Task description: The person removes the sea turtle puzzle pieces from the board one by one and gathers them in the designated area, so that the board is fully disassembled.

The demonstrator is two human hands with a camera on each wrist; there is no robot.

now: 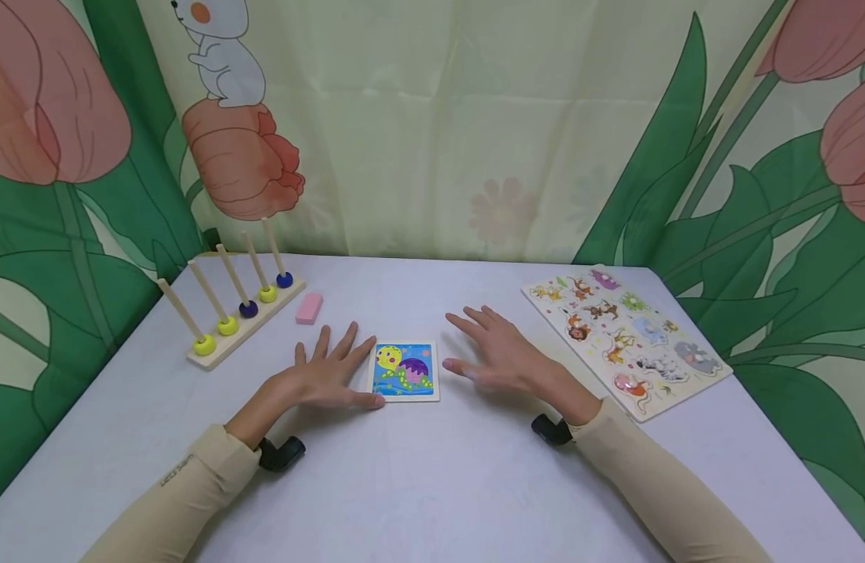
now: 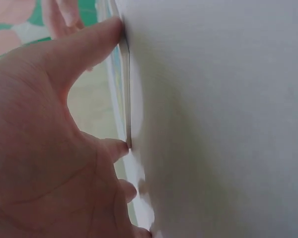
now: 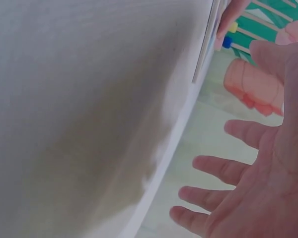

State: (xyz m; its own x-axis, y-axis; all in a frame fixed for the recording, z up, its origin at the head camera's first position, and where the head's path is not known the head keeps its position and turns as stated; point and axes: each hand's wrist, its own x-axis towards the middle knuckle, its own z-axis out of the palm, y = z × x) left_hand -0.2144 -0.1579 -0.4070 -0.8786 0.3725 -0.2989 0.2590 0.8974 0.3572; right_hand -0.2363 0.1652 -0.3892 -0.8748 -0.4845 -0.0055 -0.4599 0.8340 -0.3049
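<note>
Blue square picture board with a pale rim and a yellow-headed, purple-shelled turtle (image 1: 413, 374): flat near the middle of the white-covered table (image 1: 432, 485), between two hands.

Left hand (image 1: 327, 379): spread wide, thumb touching the board's near left corner, index fingertip at its far left corner.

Right hand (image 1: 496, 352): spread wide, just right of the board and apart from it, raised above the table.

Pink rectangular block (image 1: 309, 309): beyond the left hand.

Pale wooden stand with five upright pegs (image 1: 245, 324): at left, set slantwise; one bead at each peg's foot, three yellow, two dark blue.

Pale flat board with colourful animal shapes (image 1: 626, 340): at right, set slantwise.

Beige sleeves (image 1: 186, 489), one per arm; black device (image 1: 282, 454) at each wrist.
</note>
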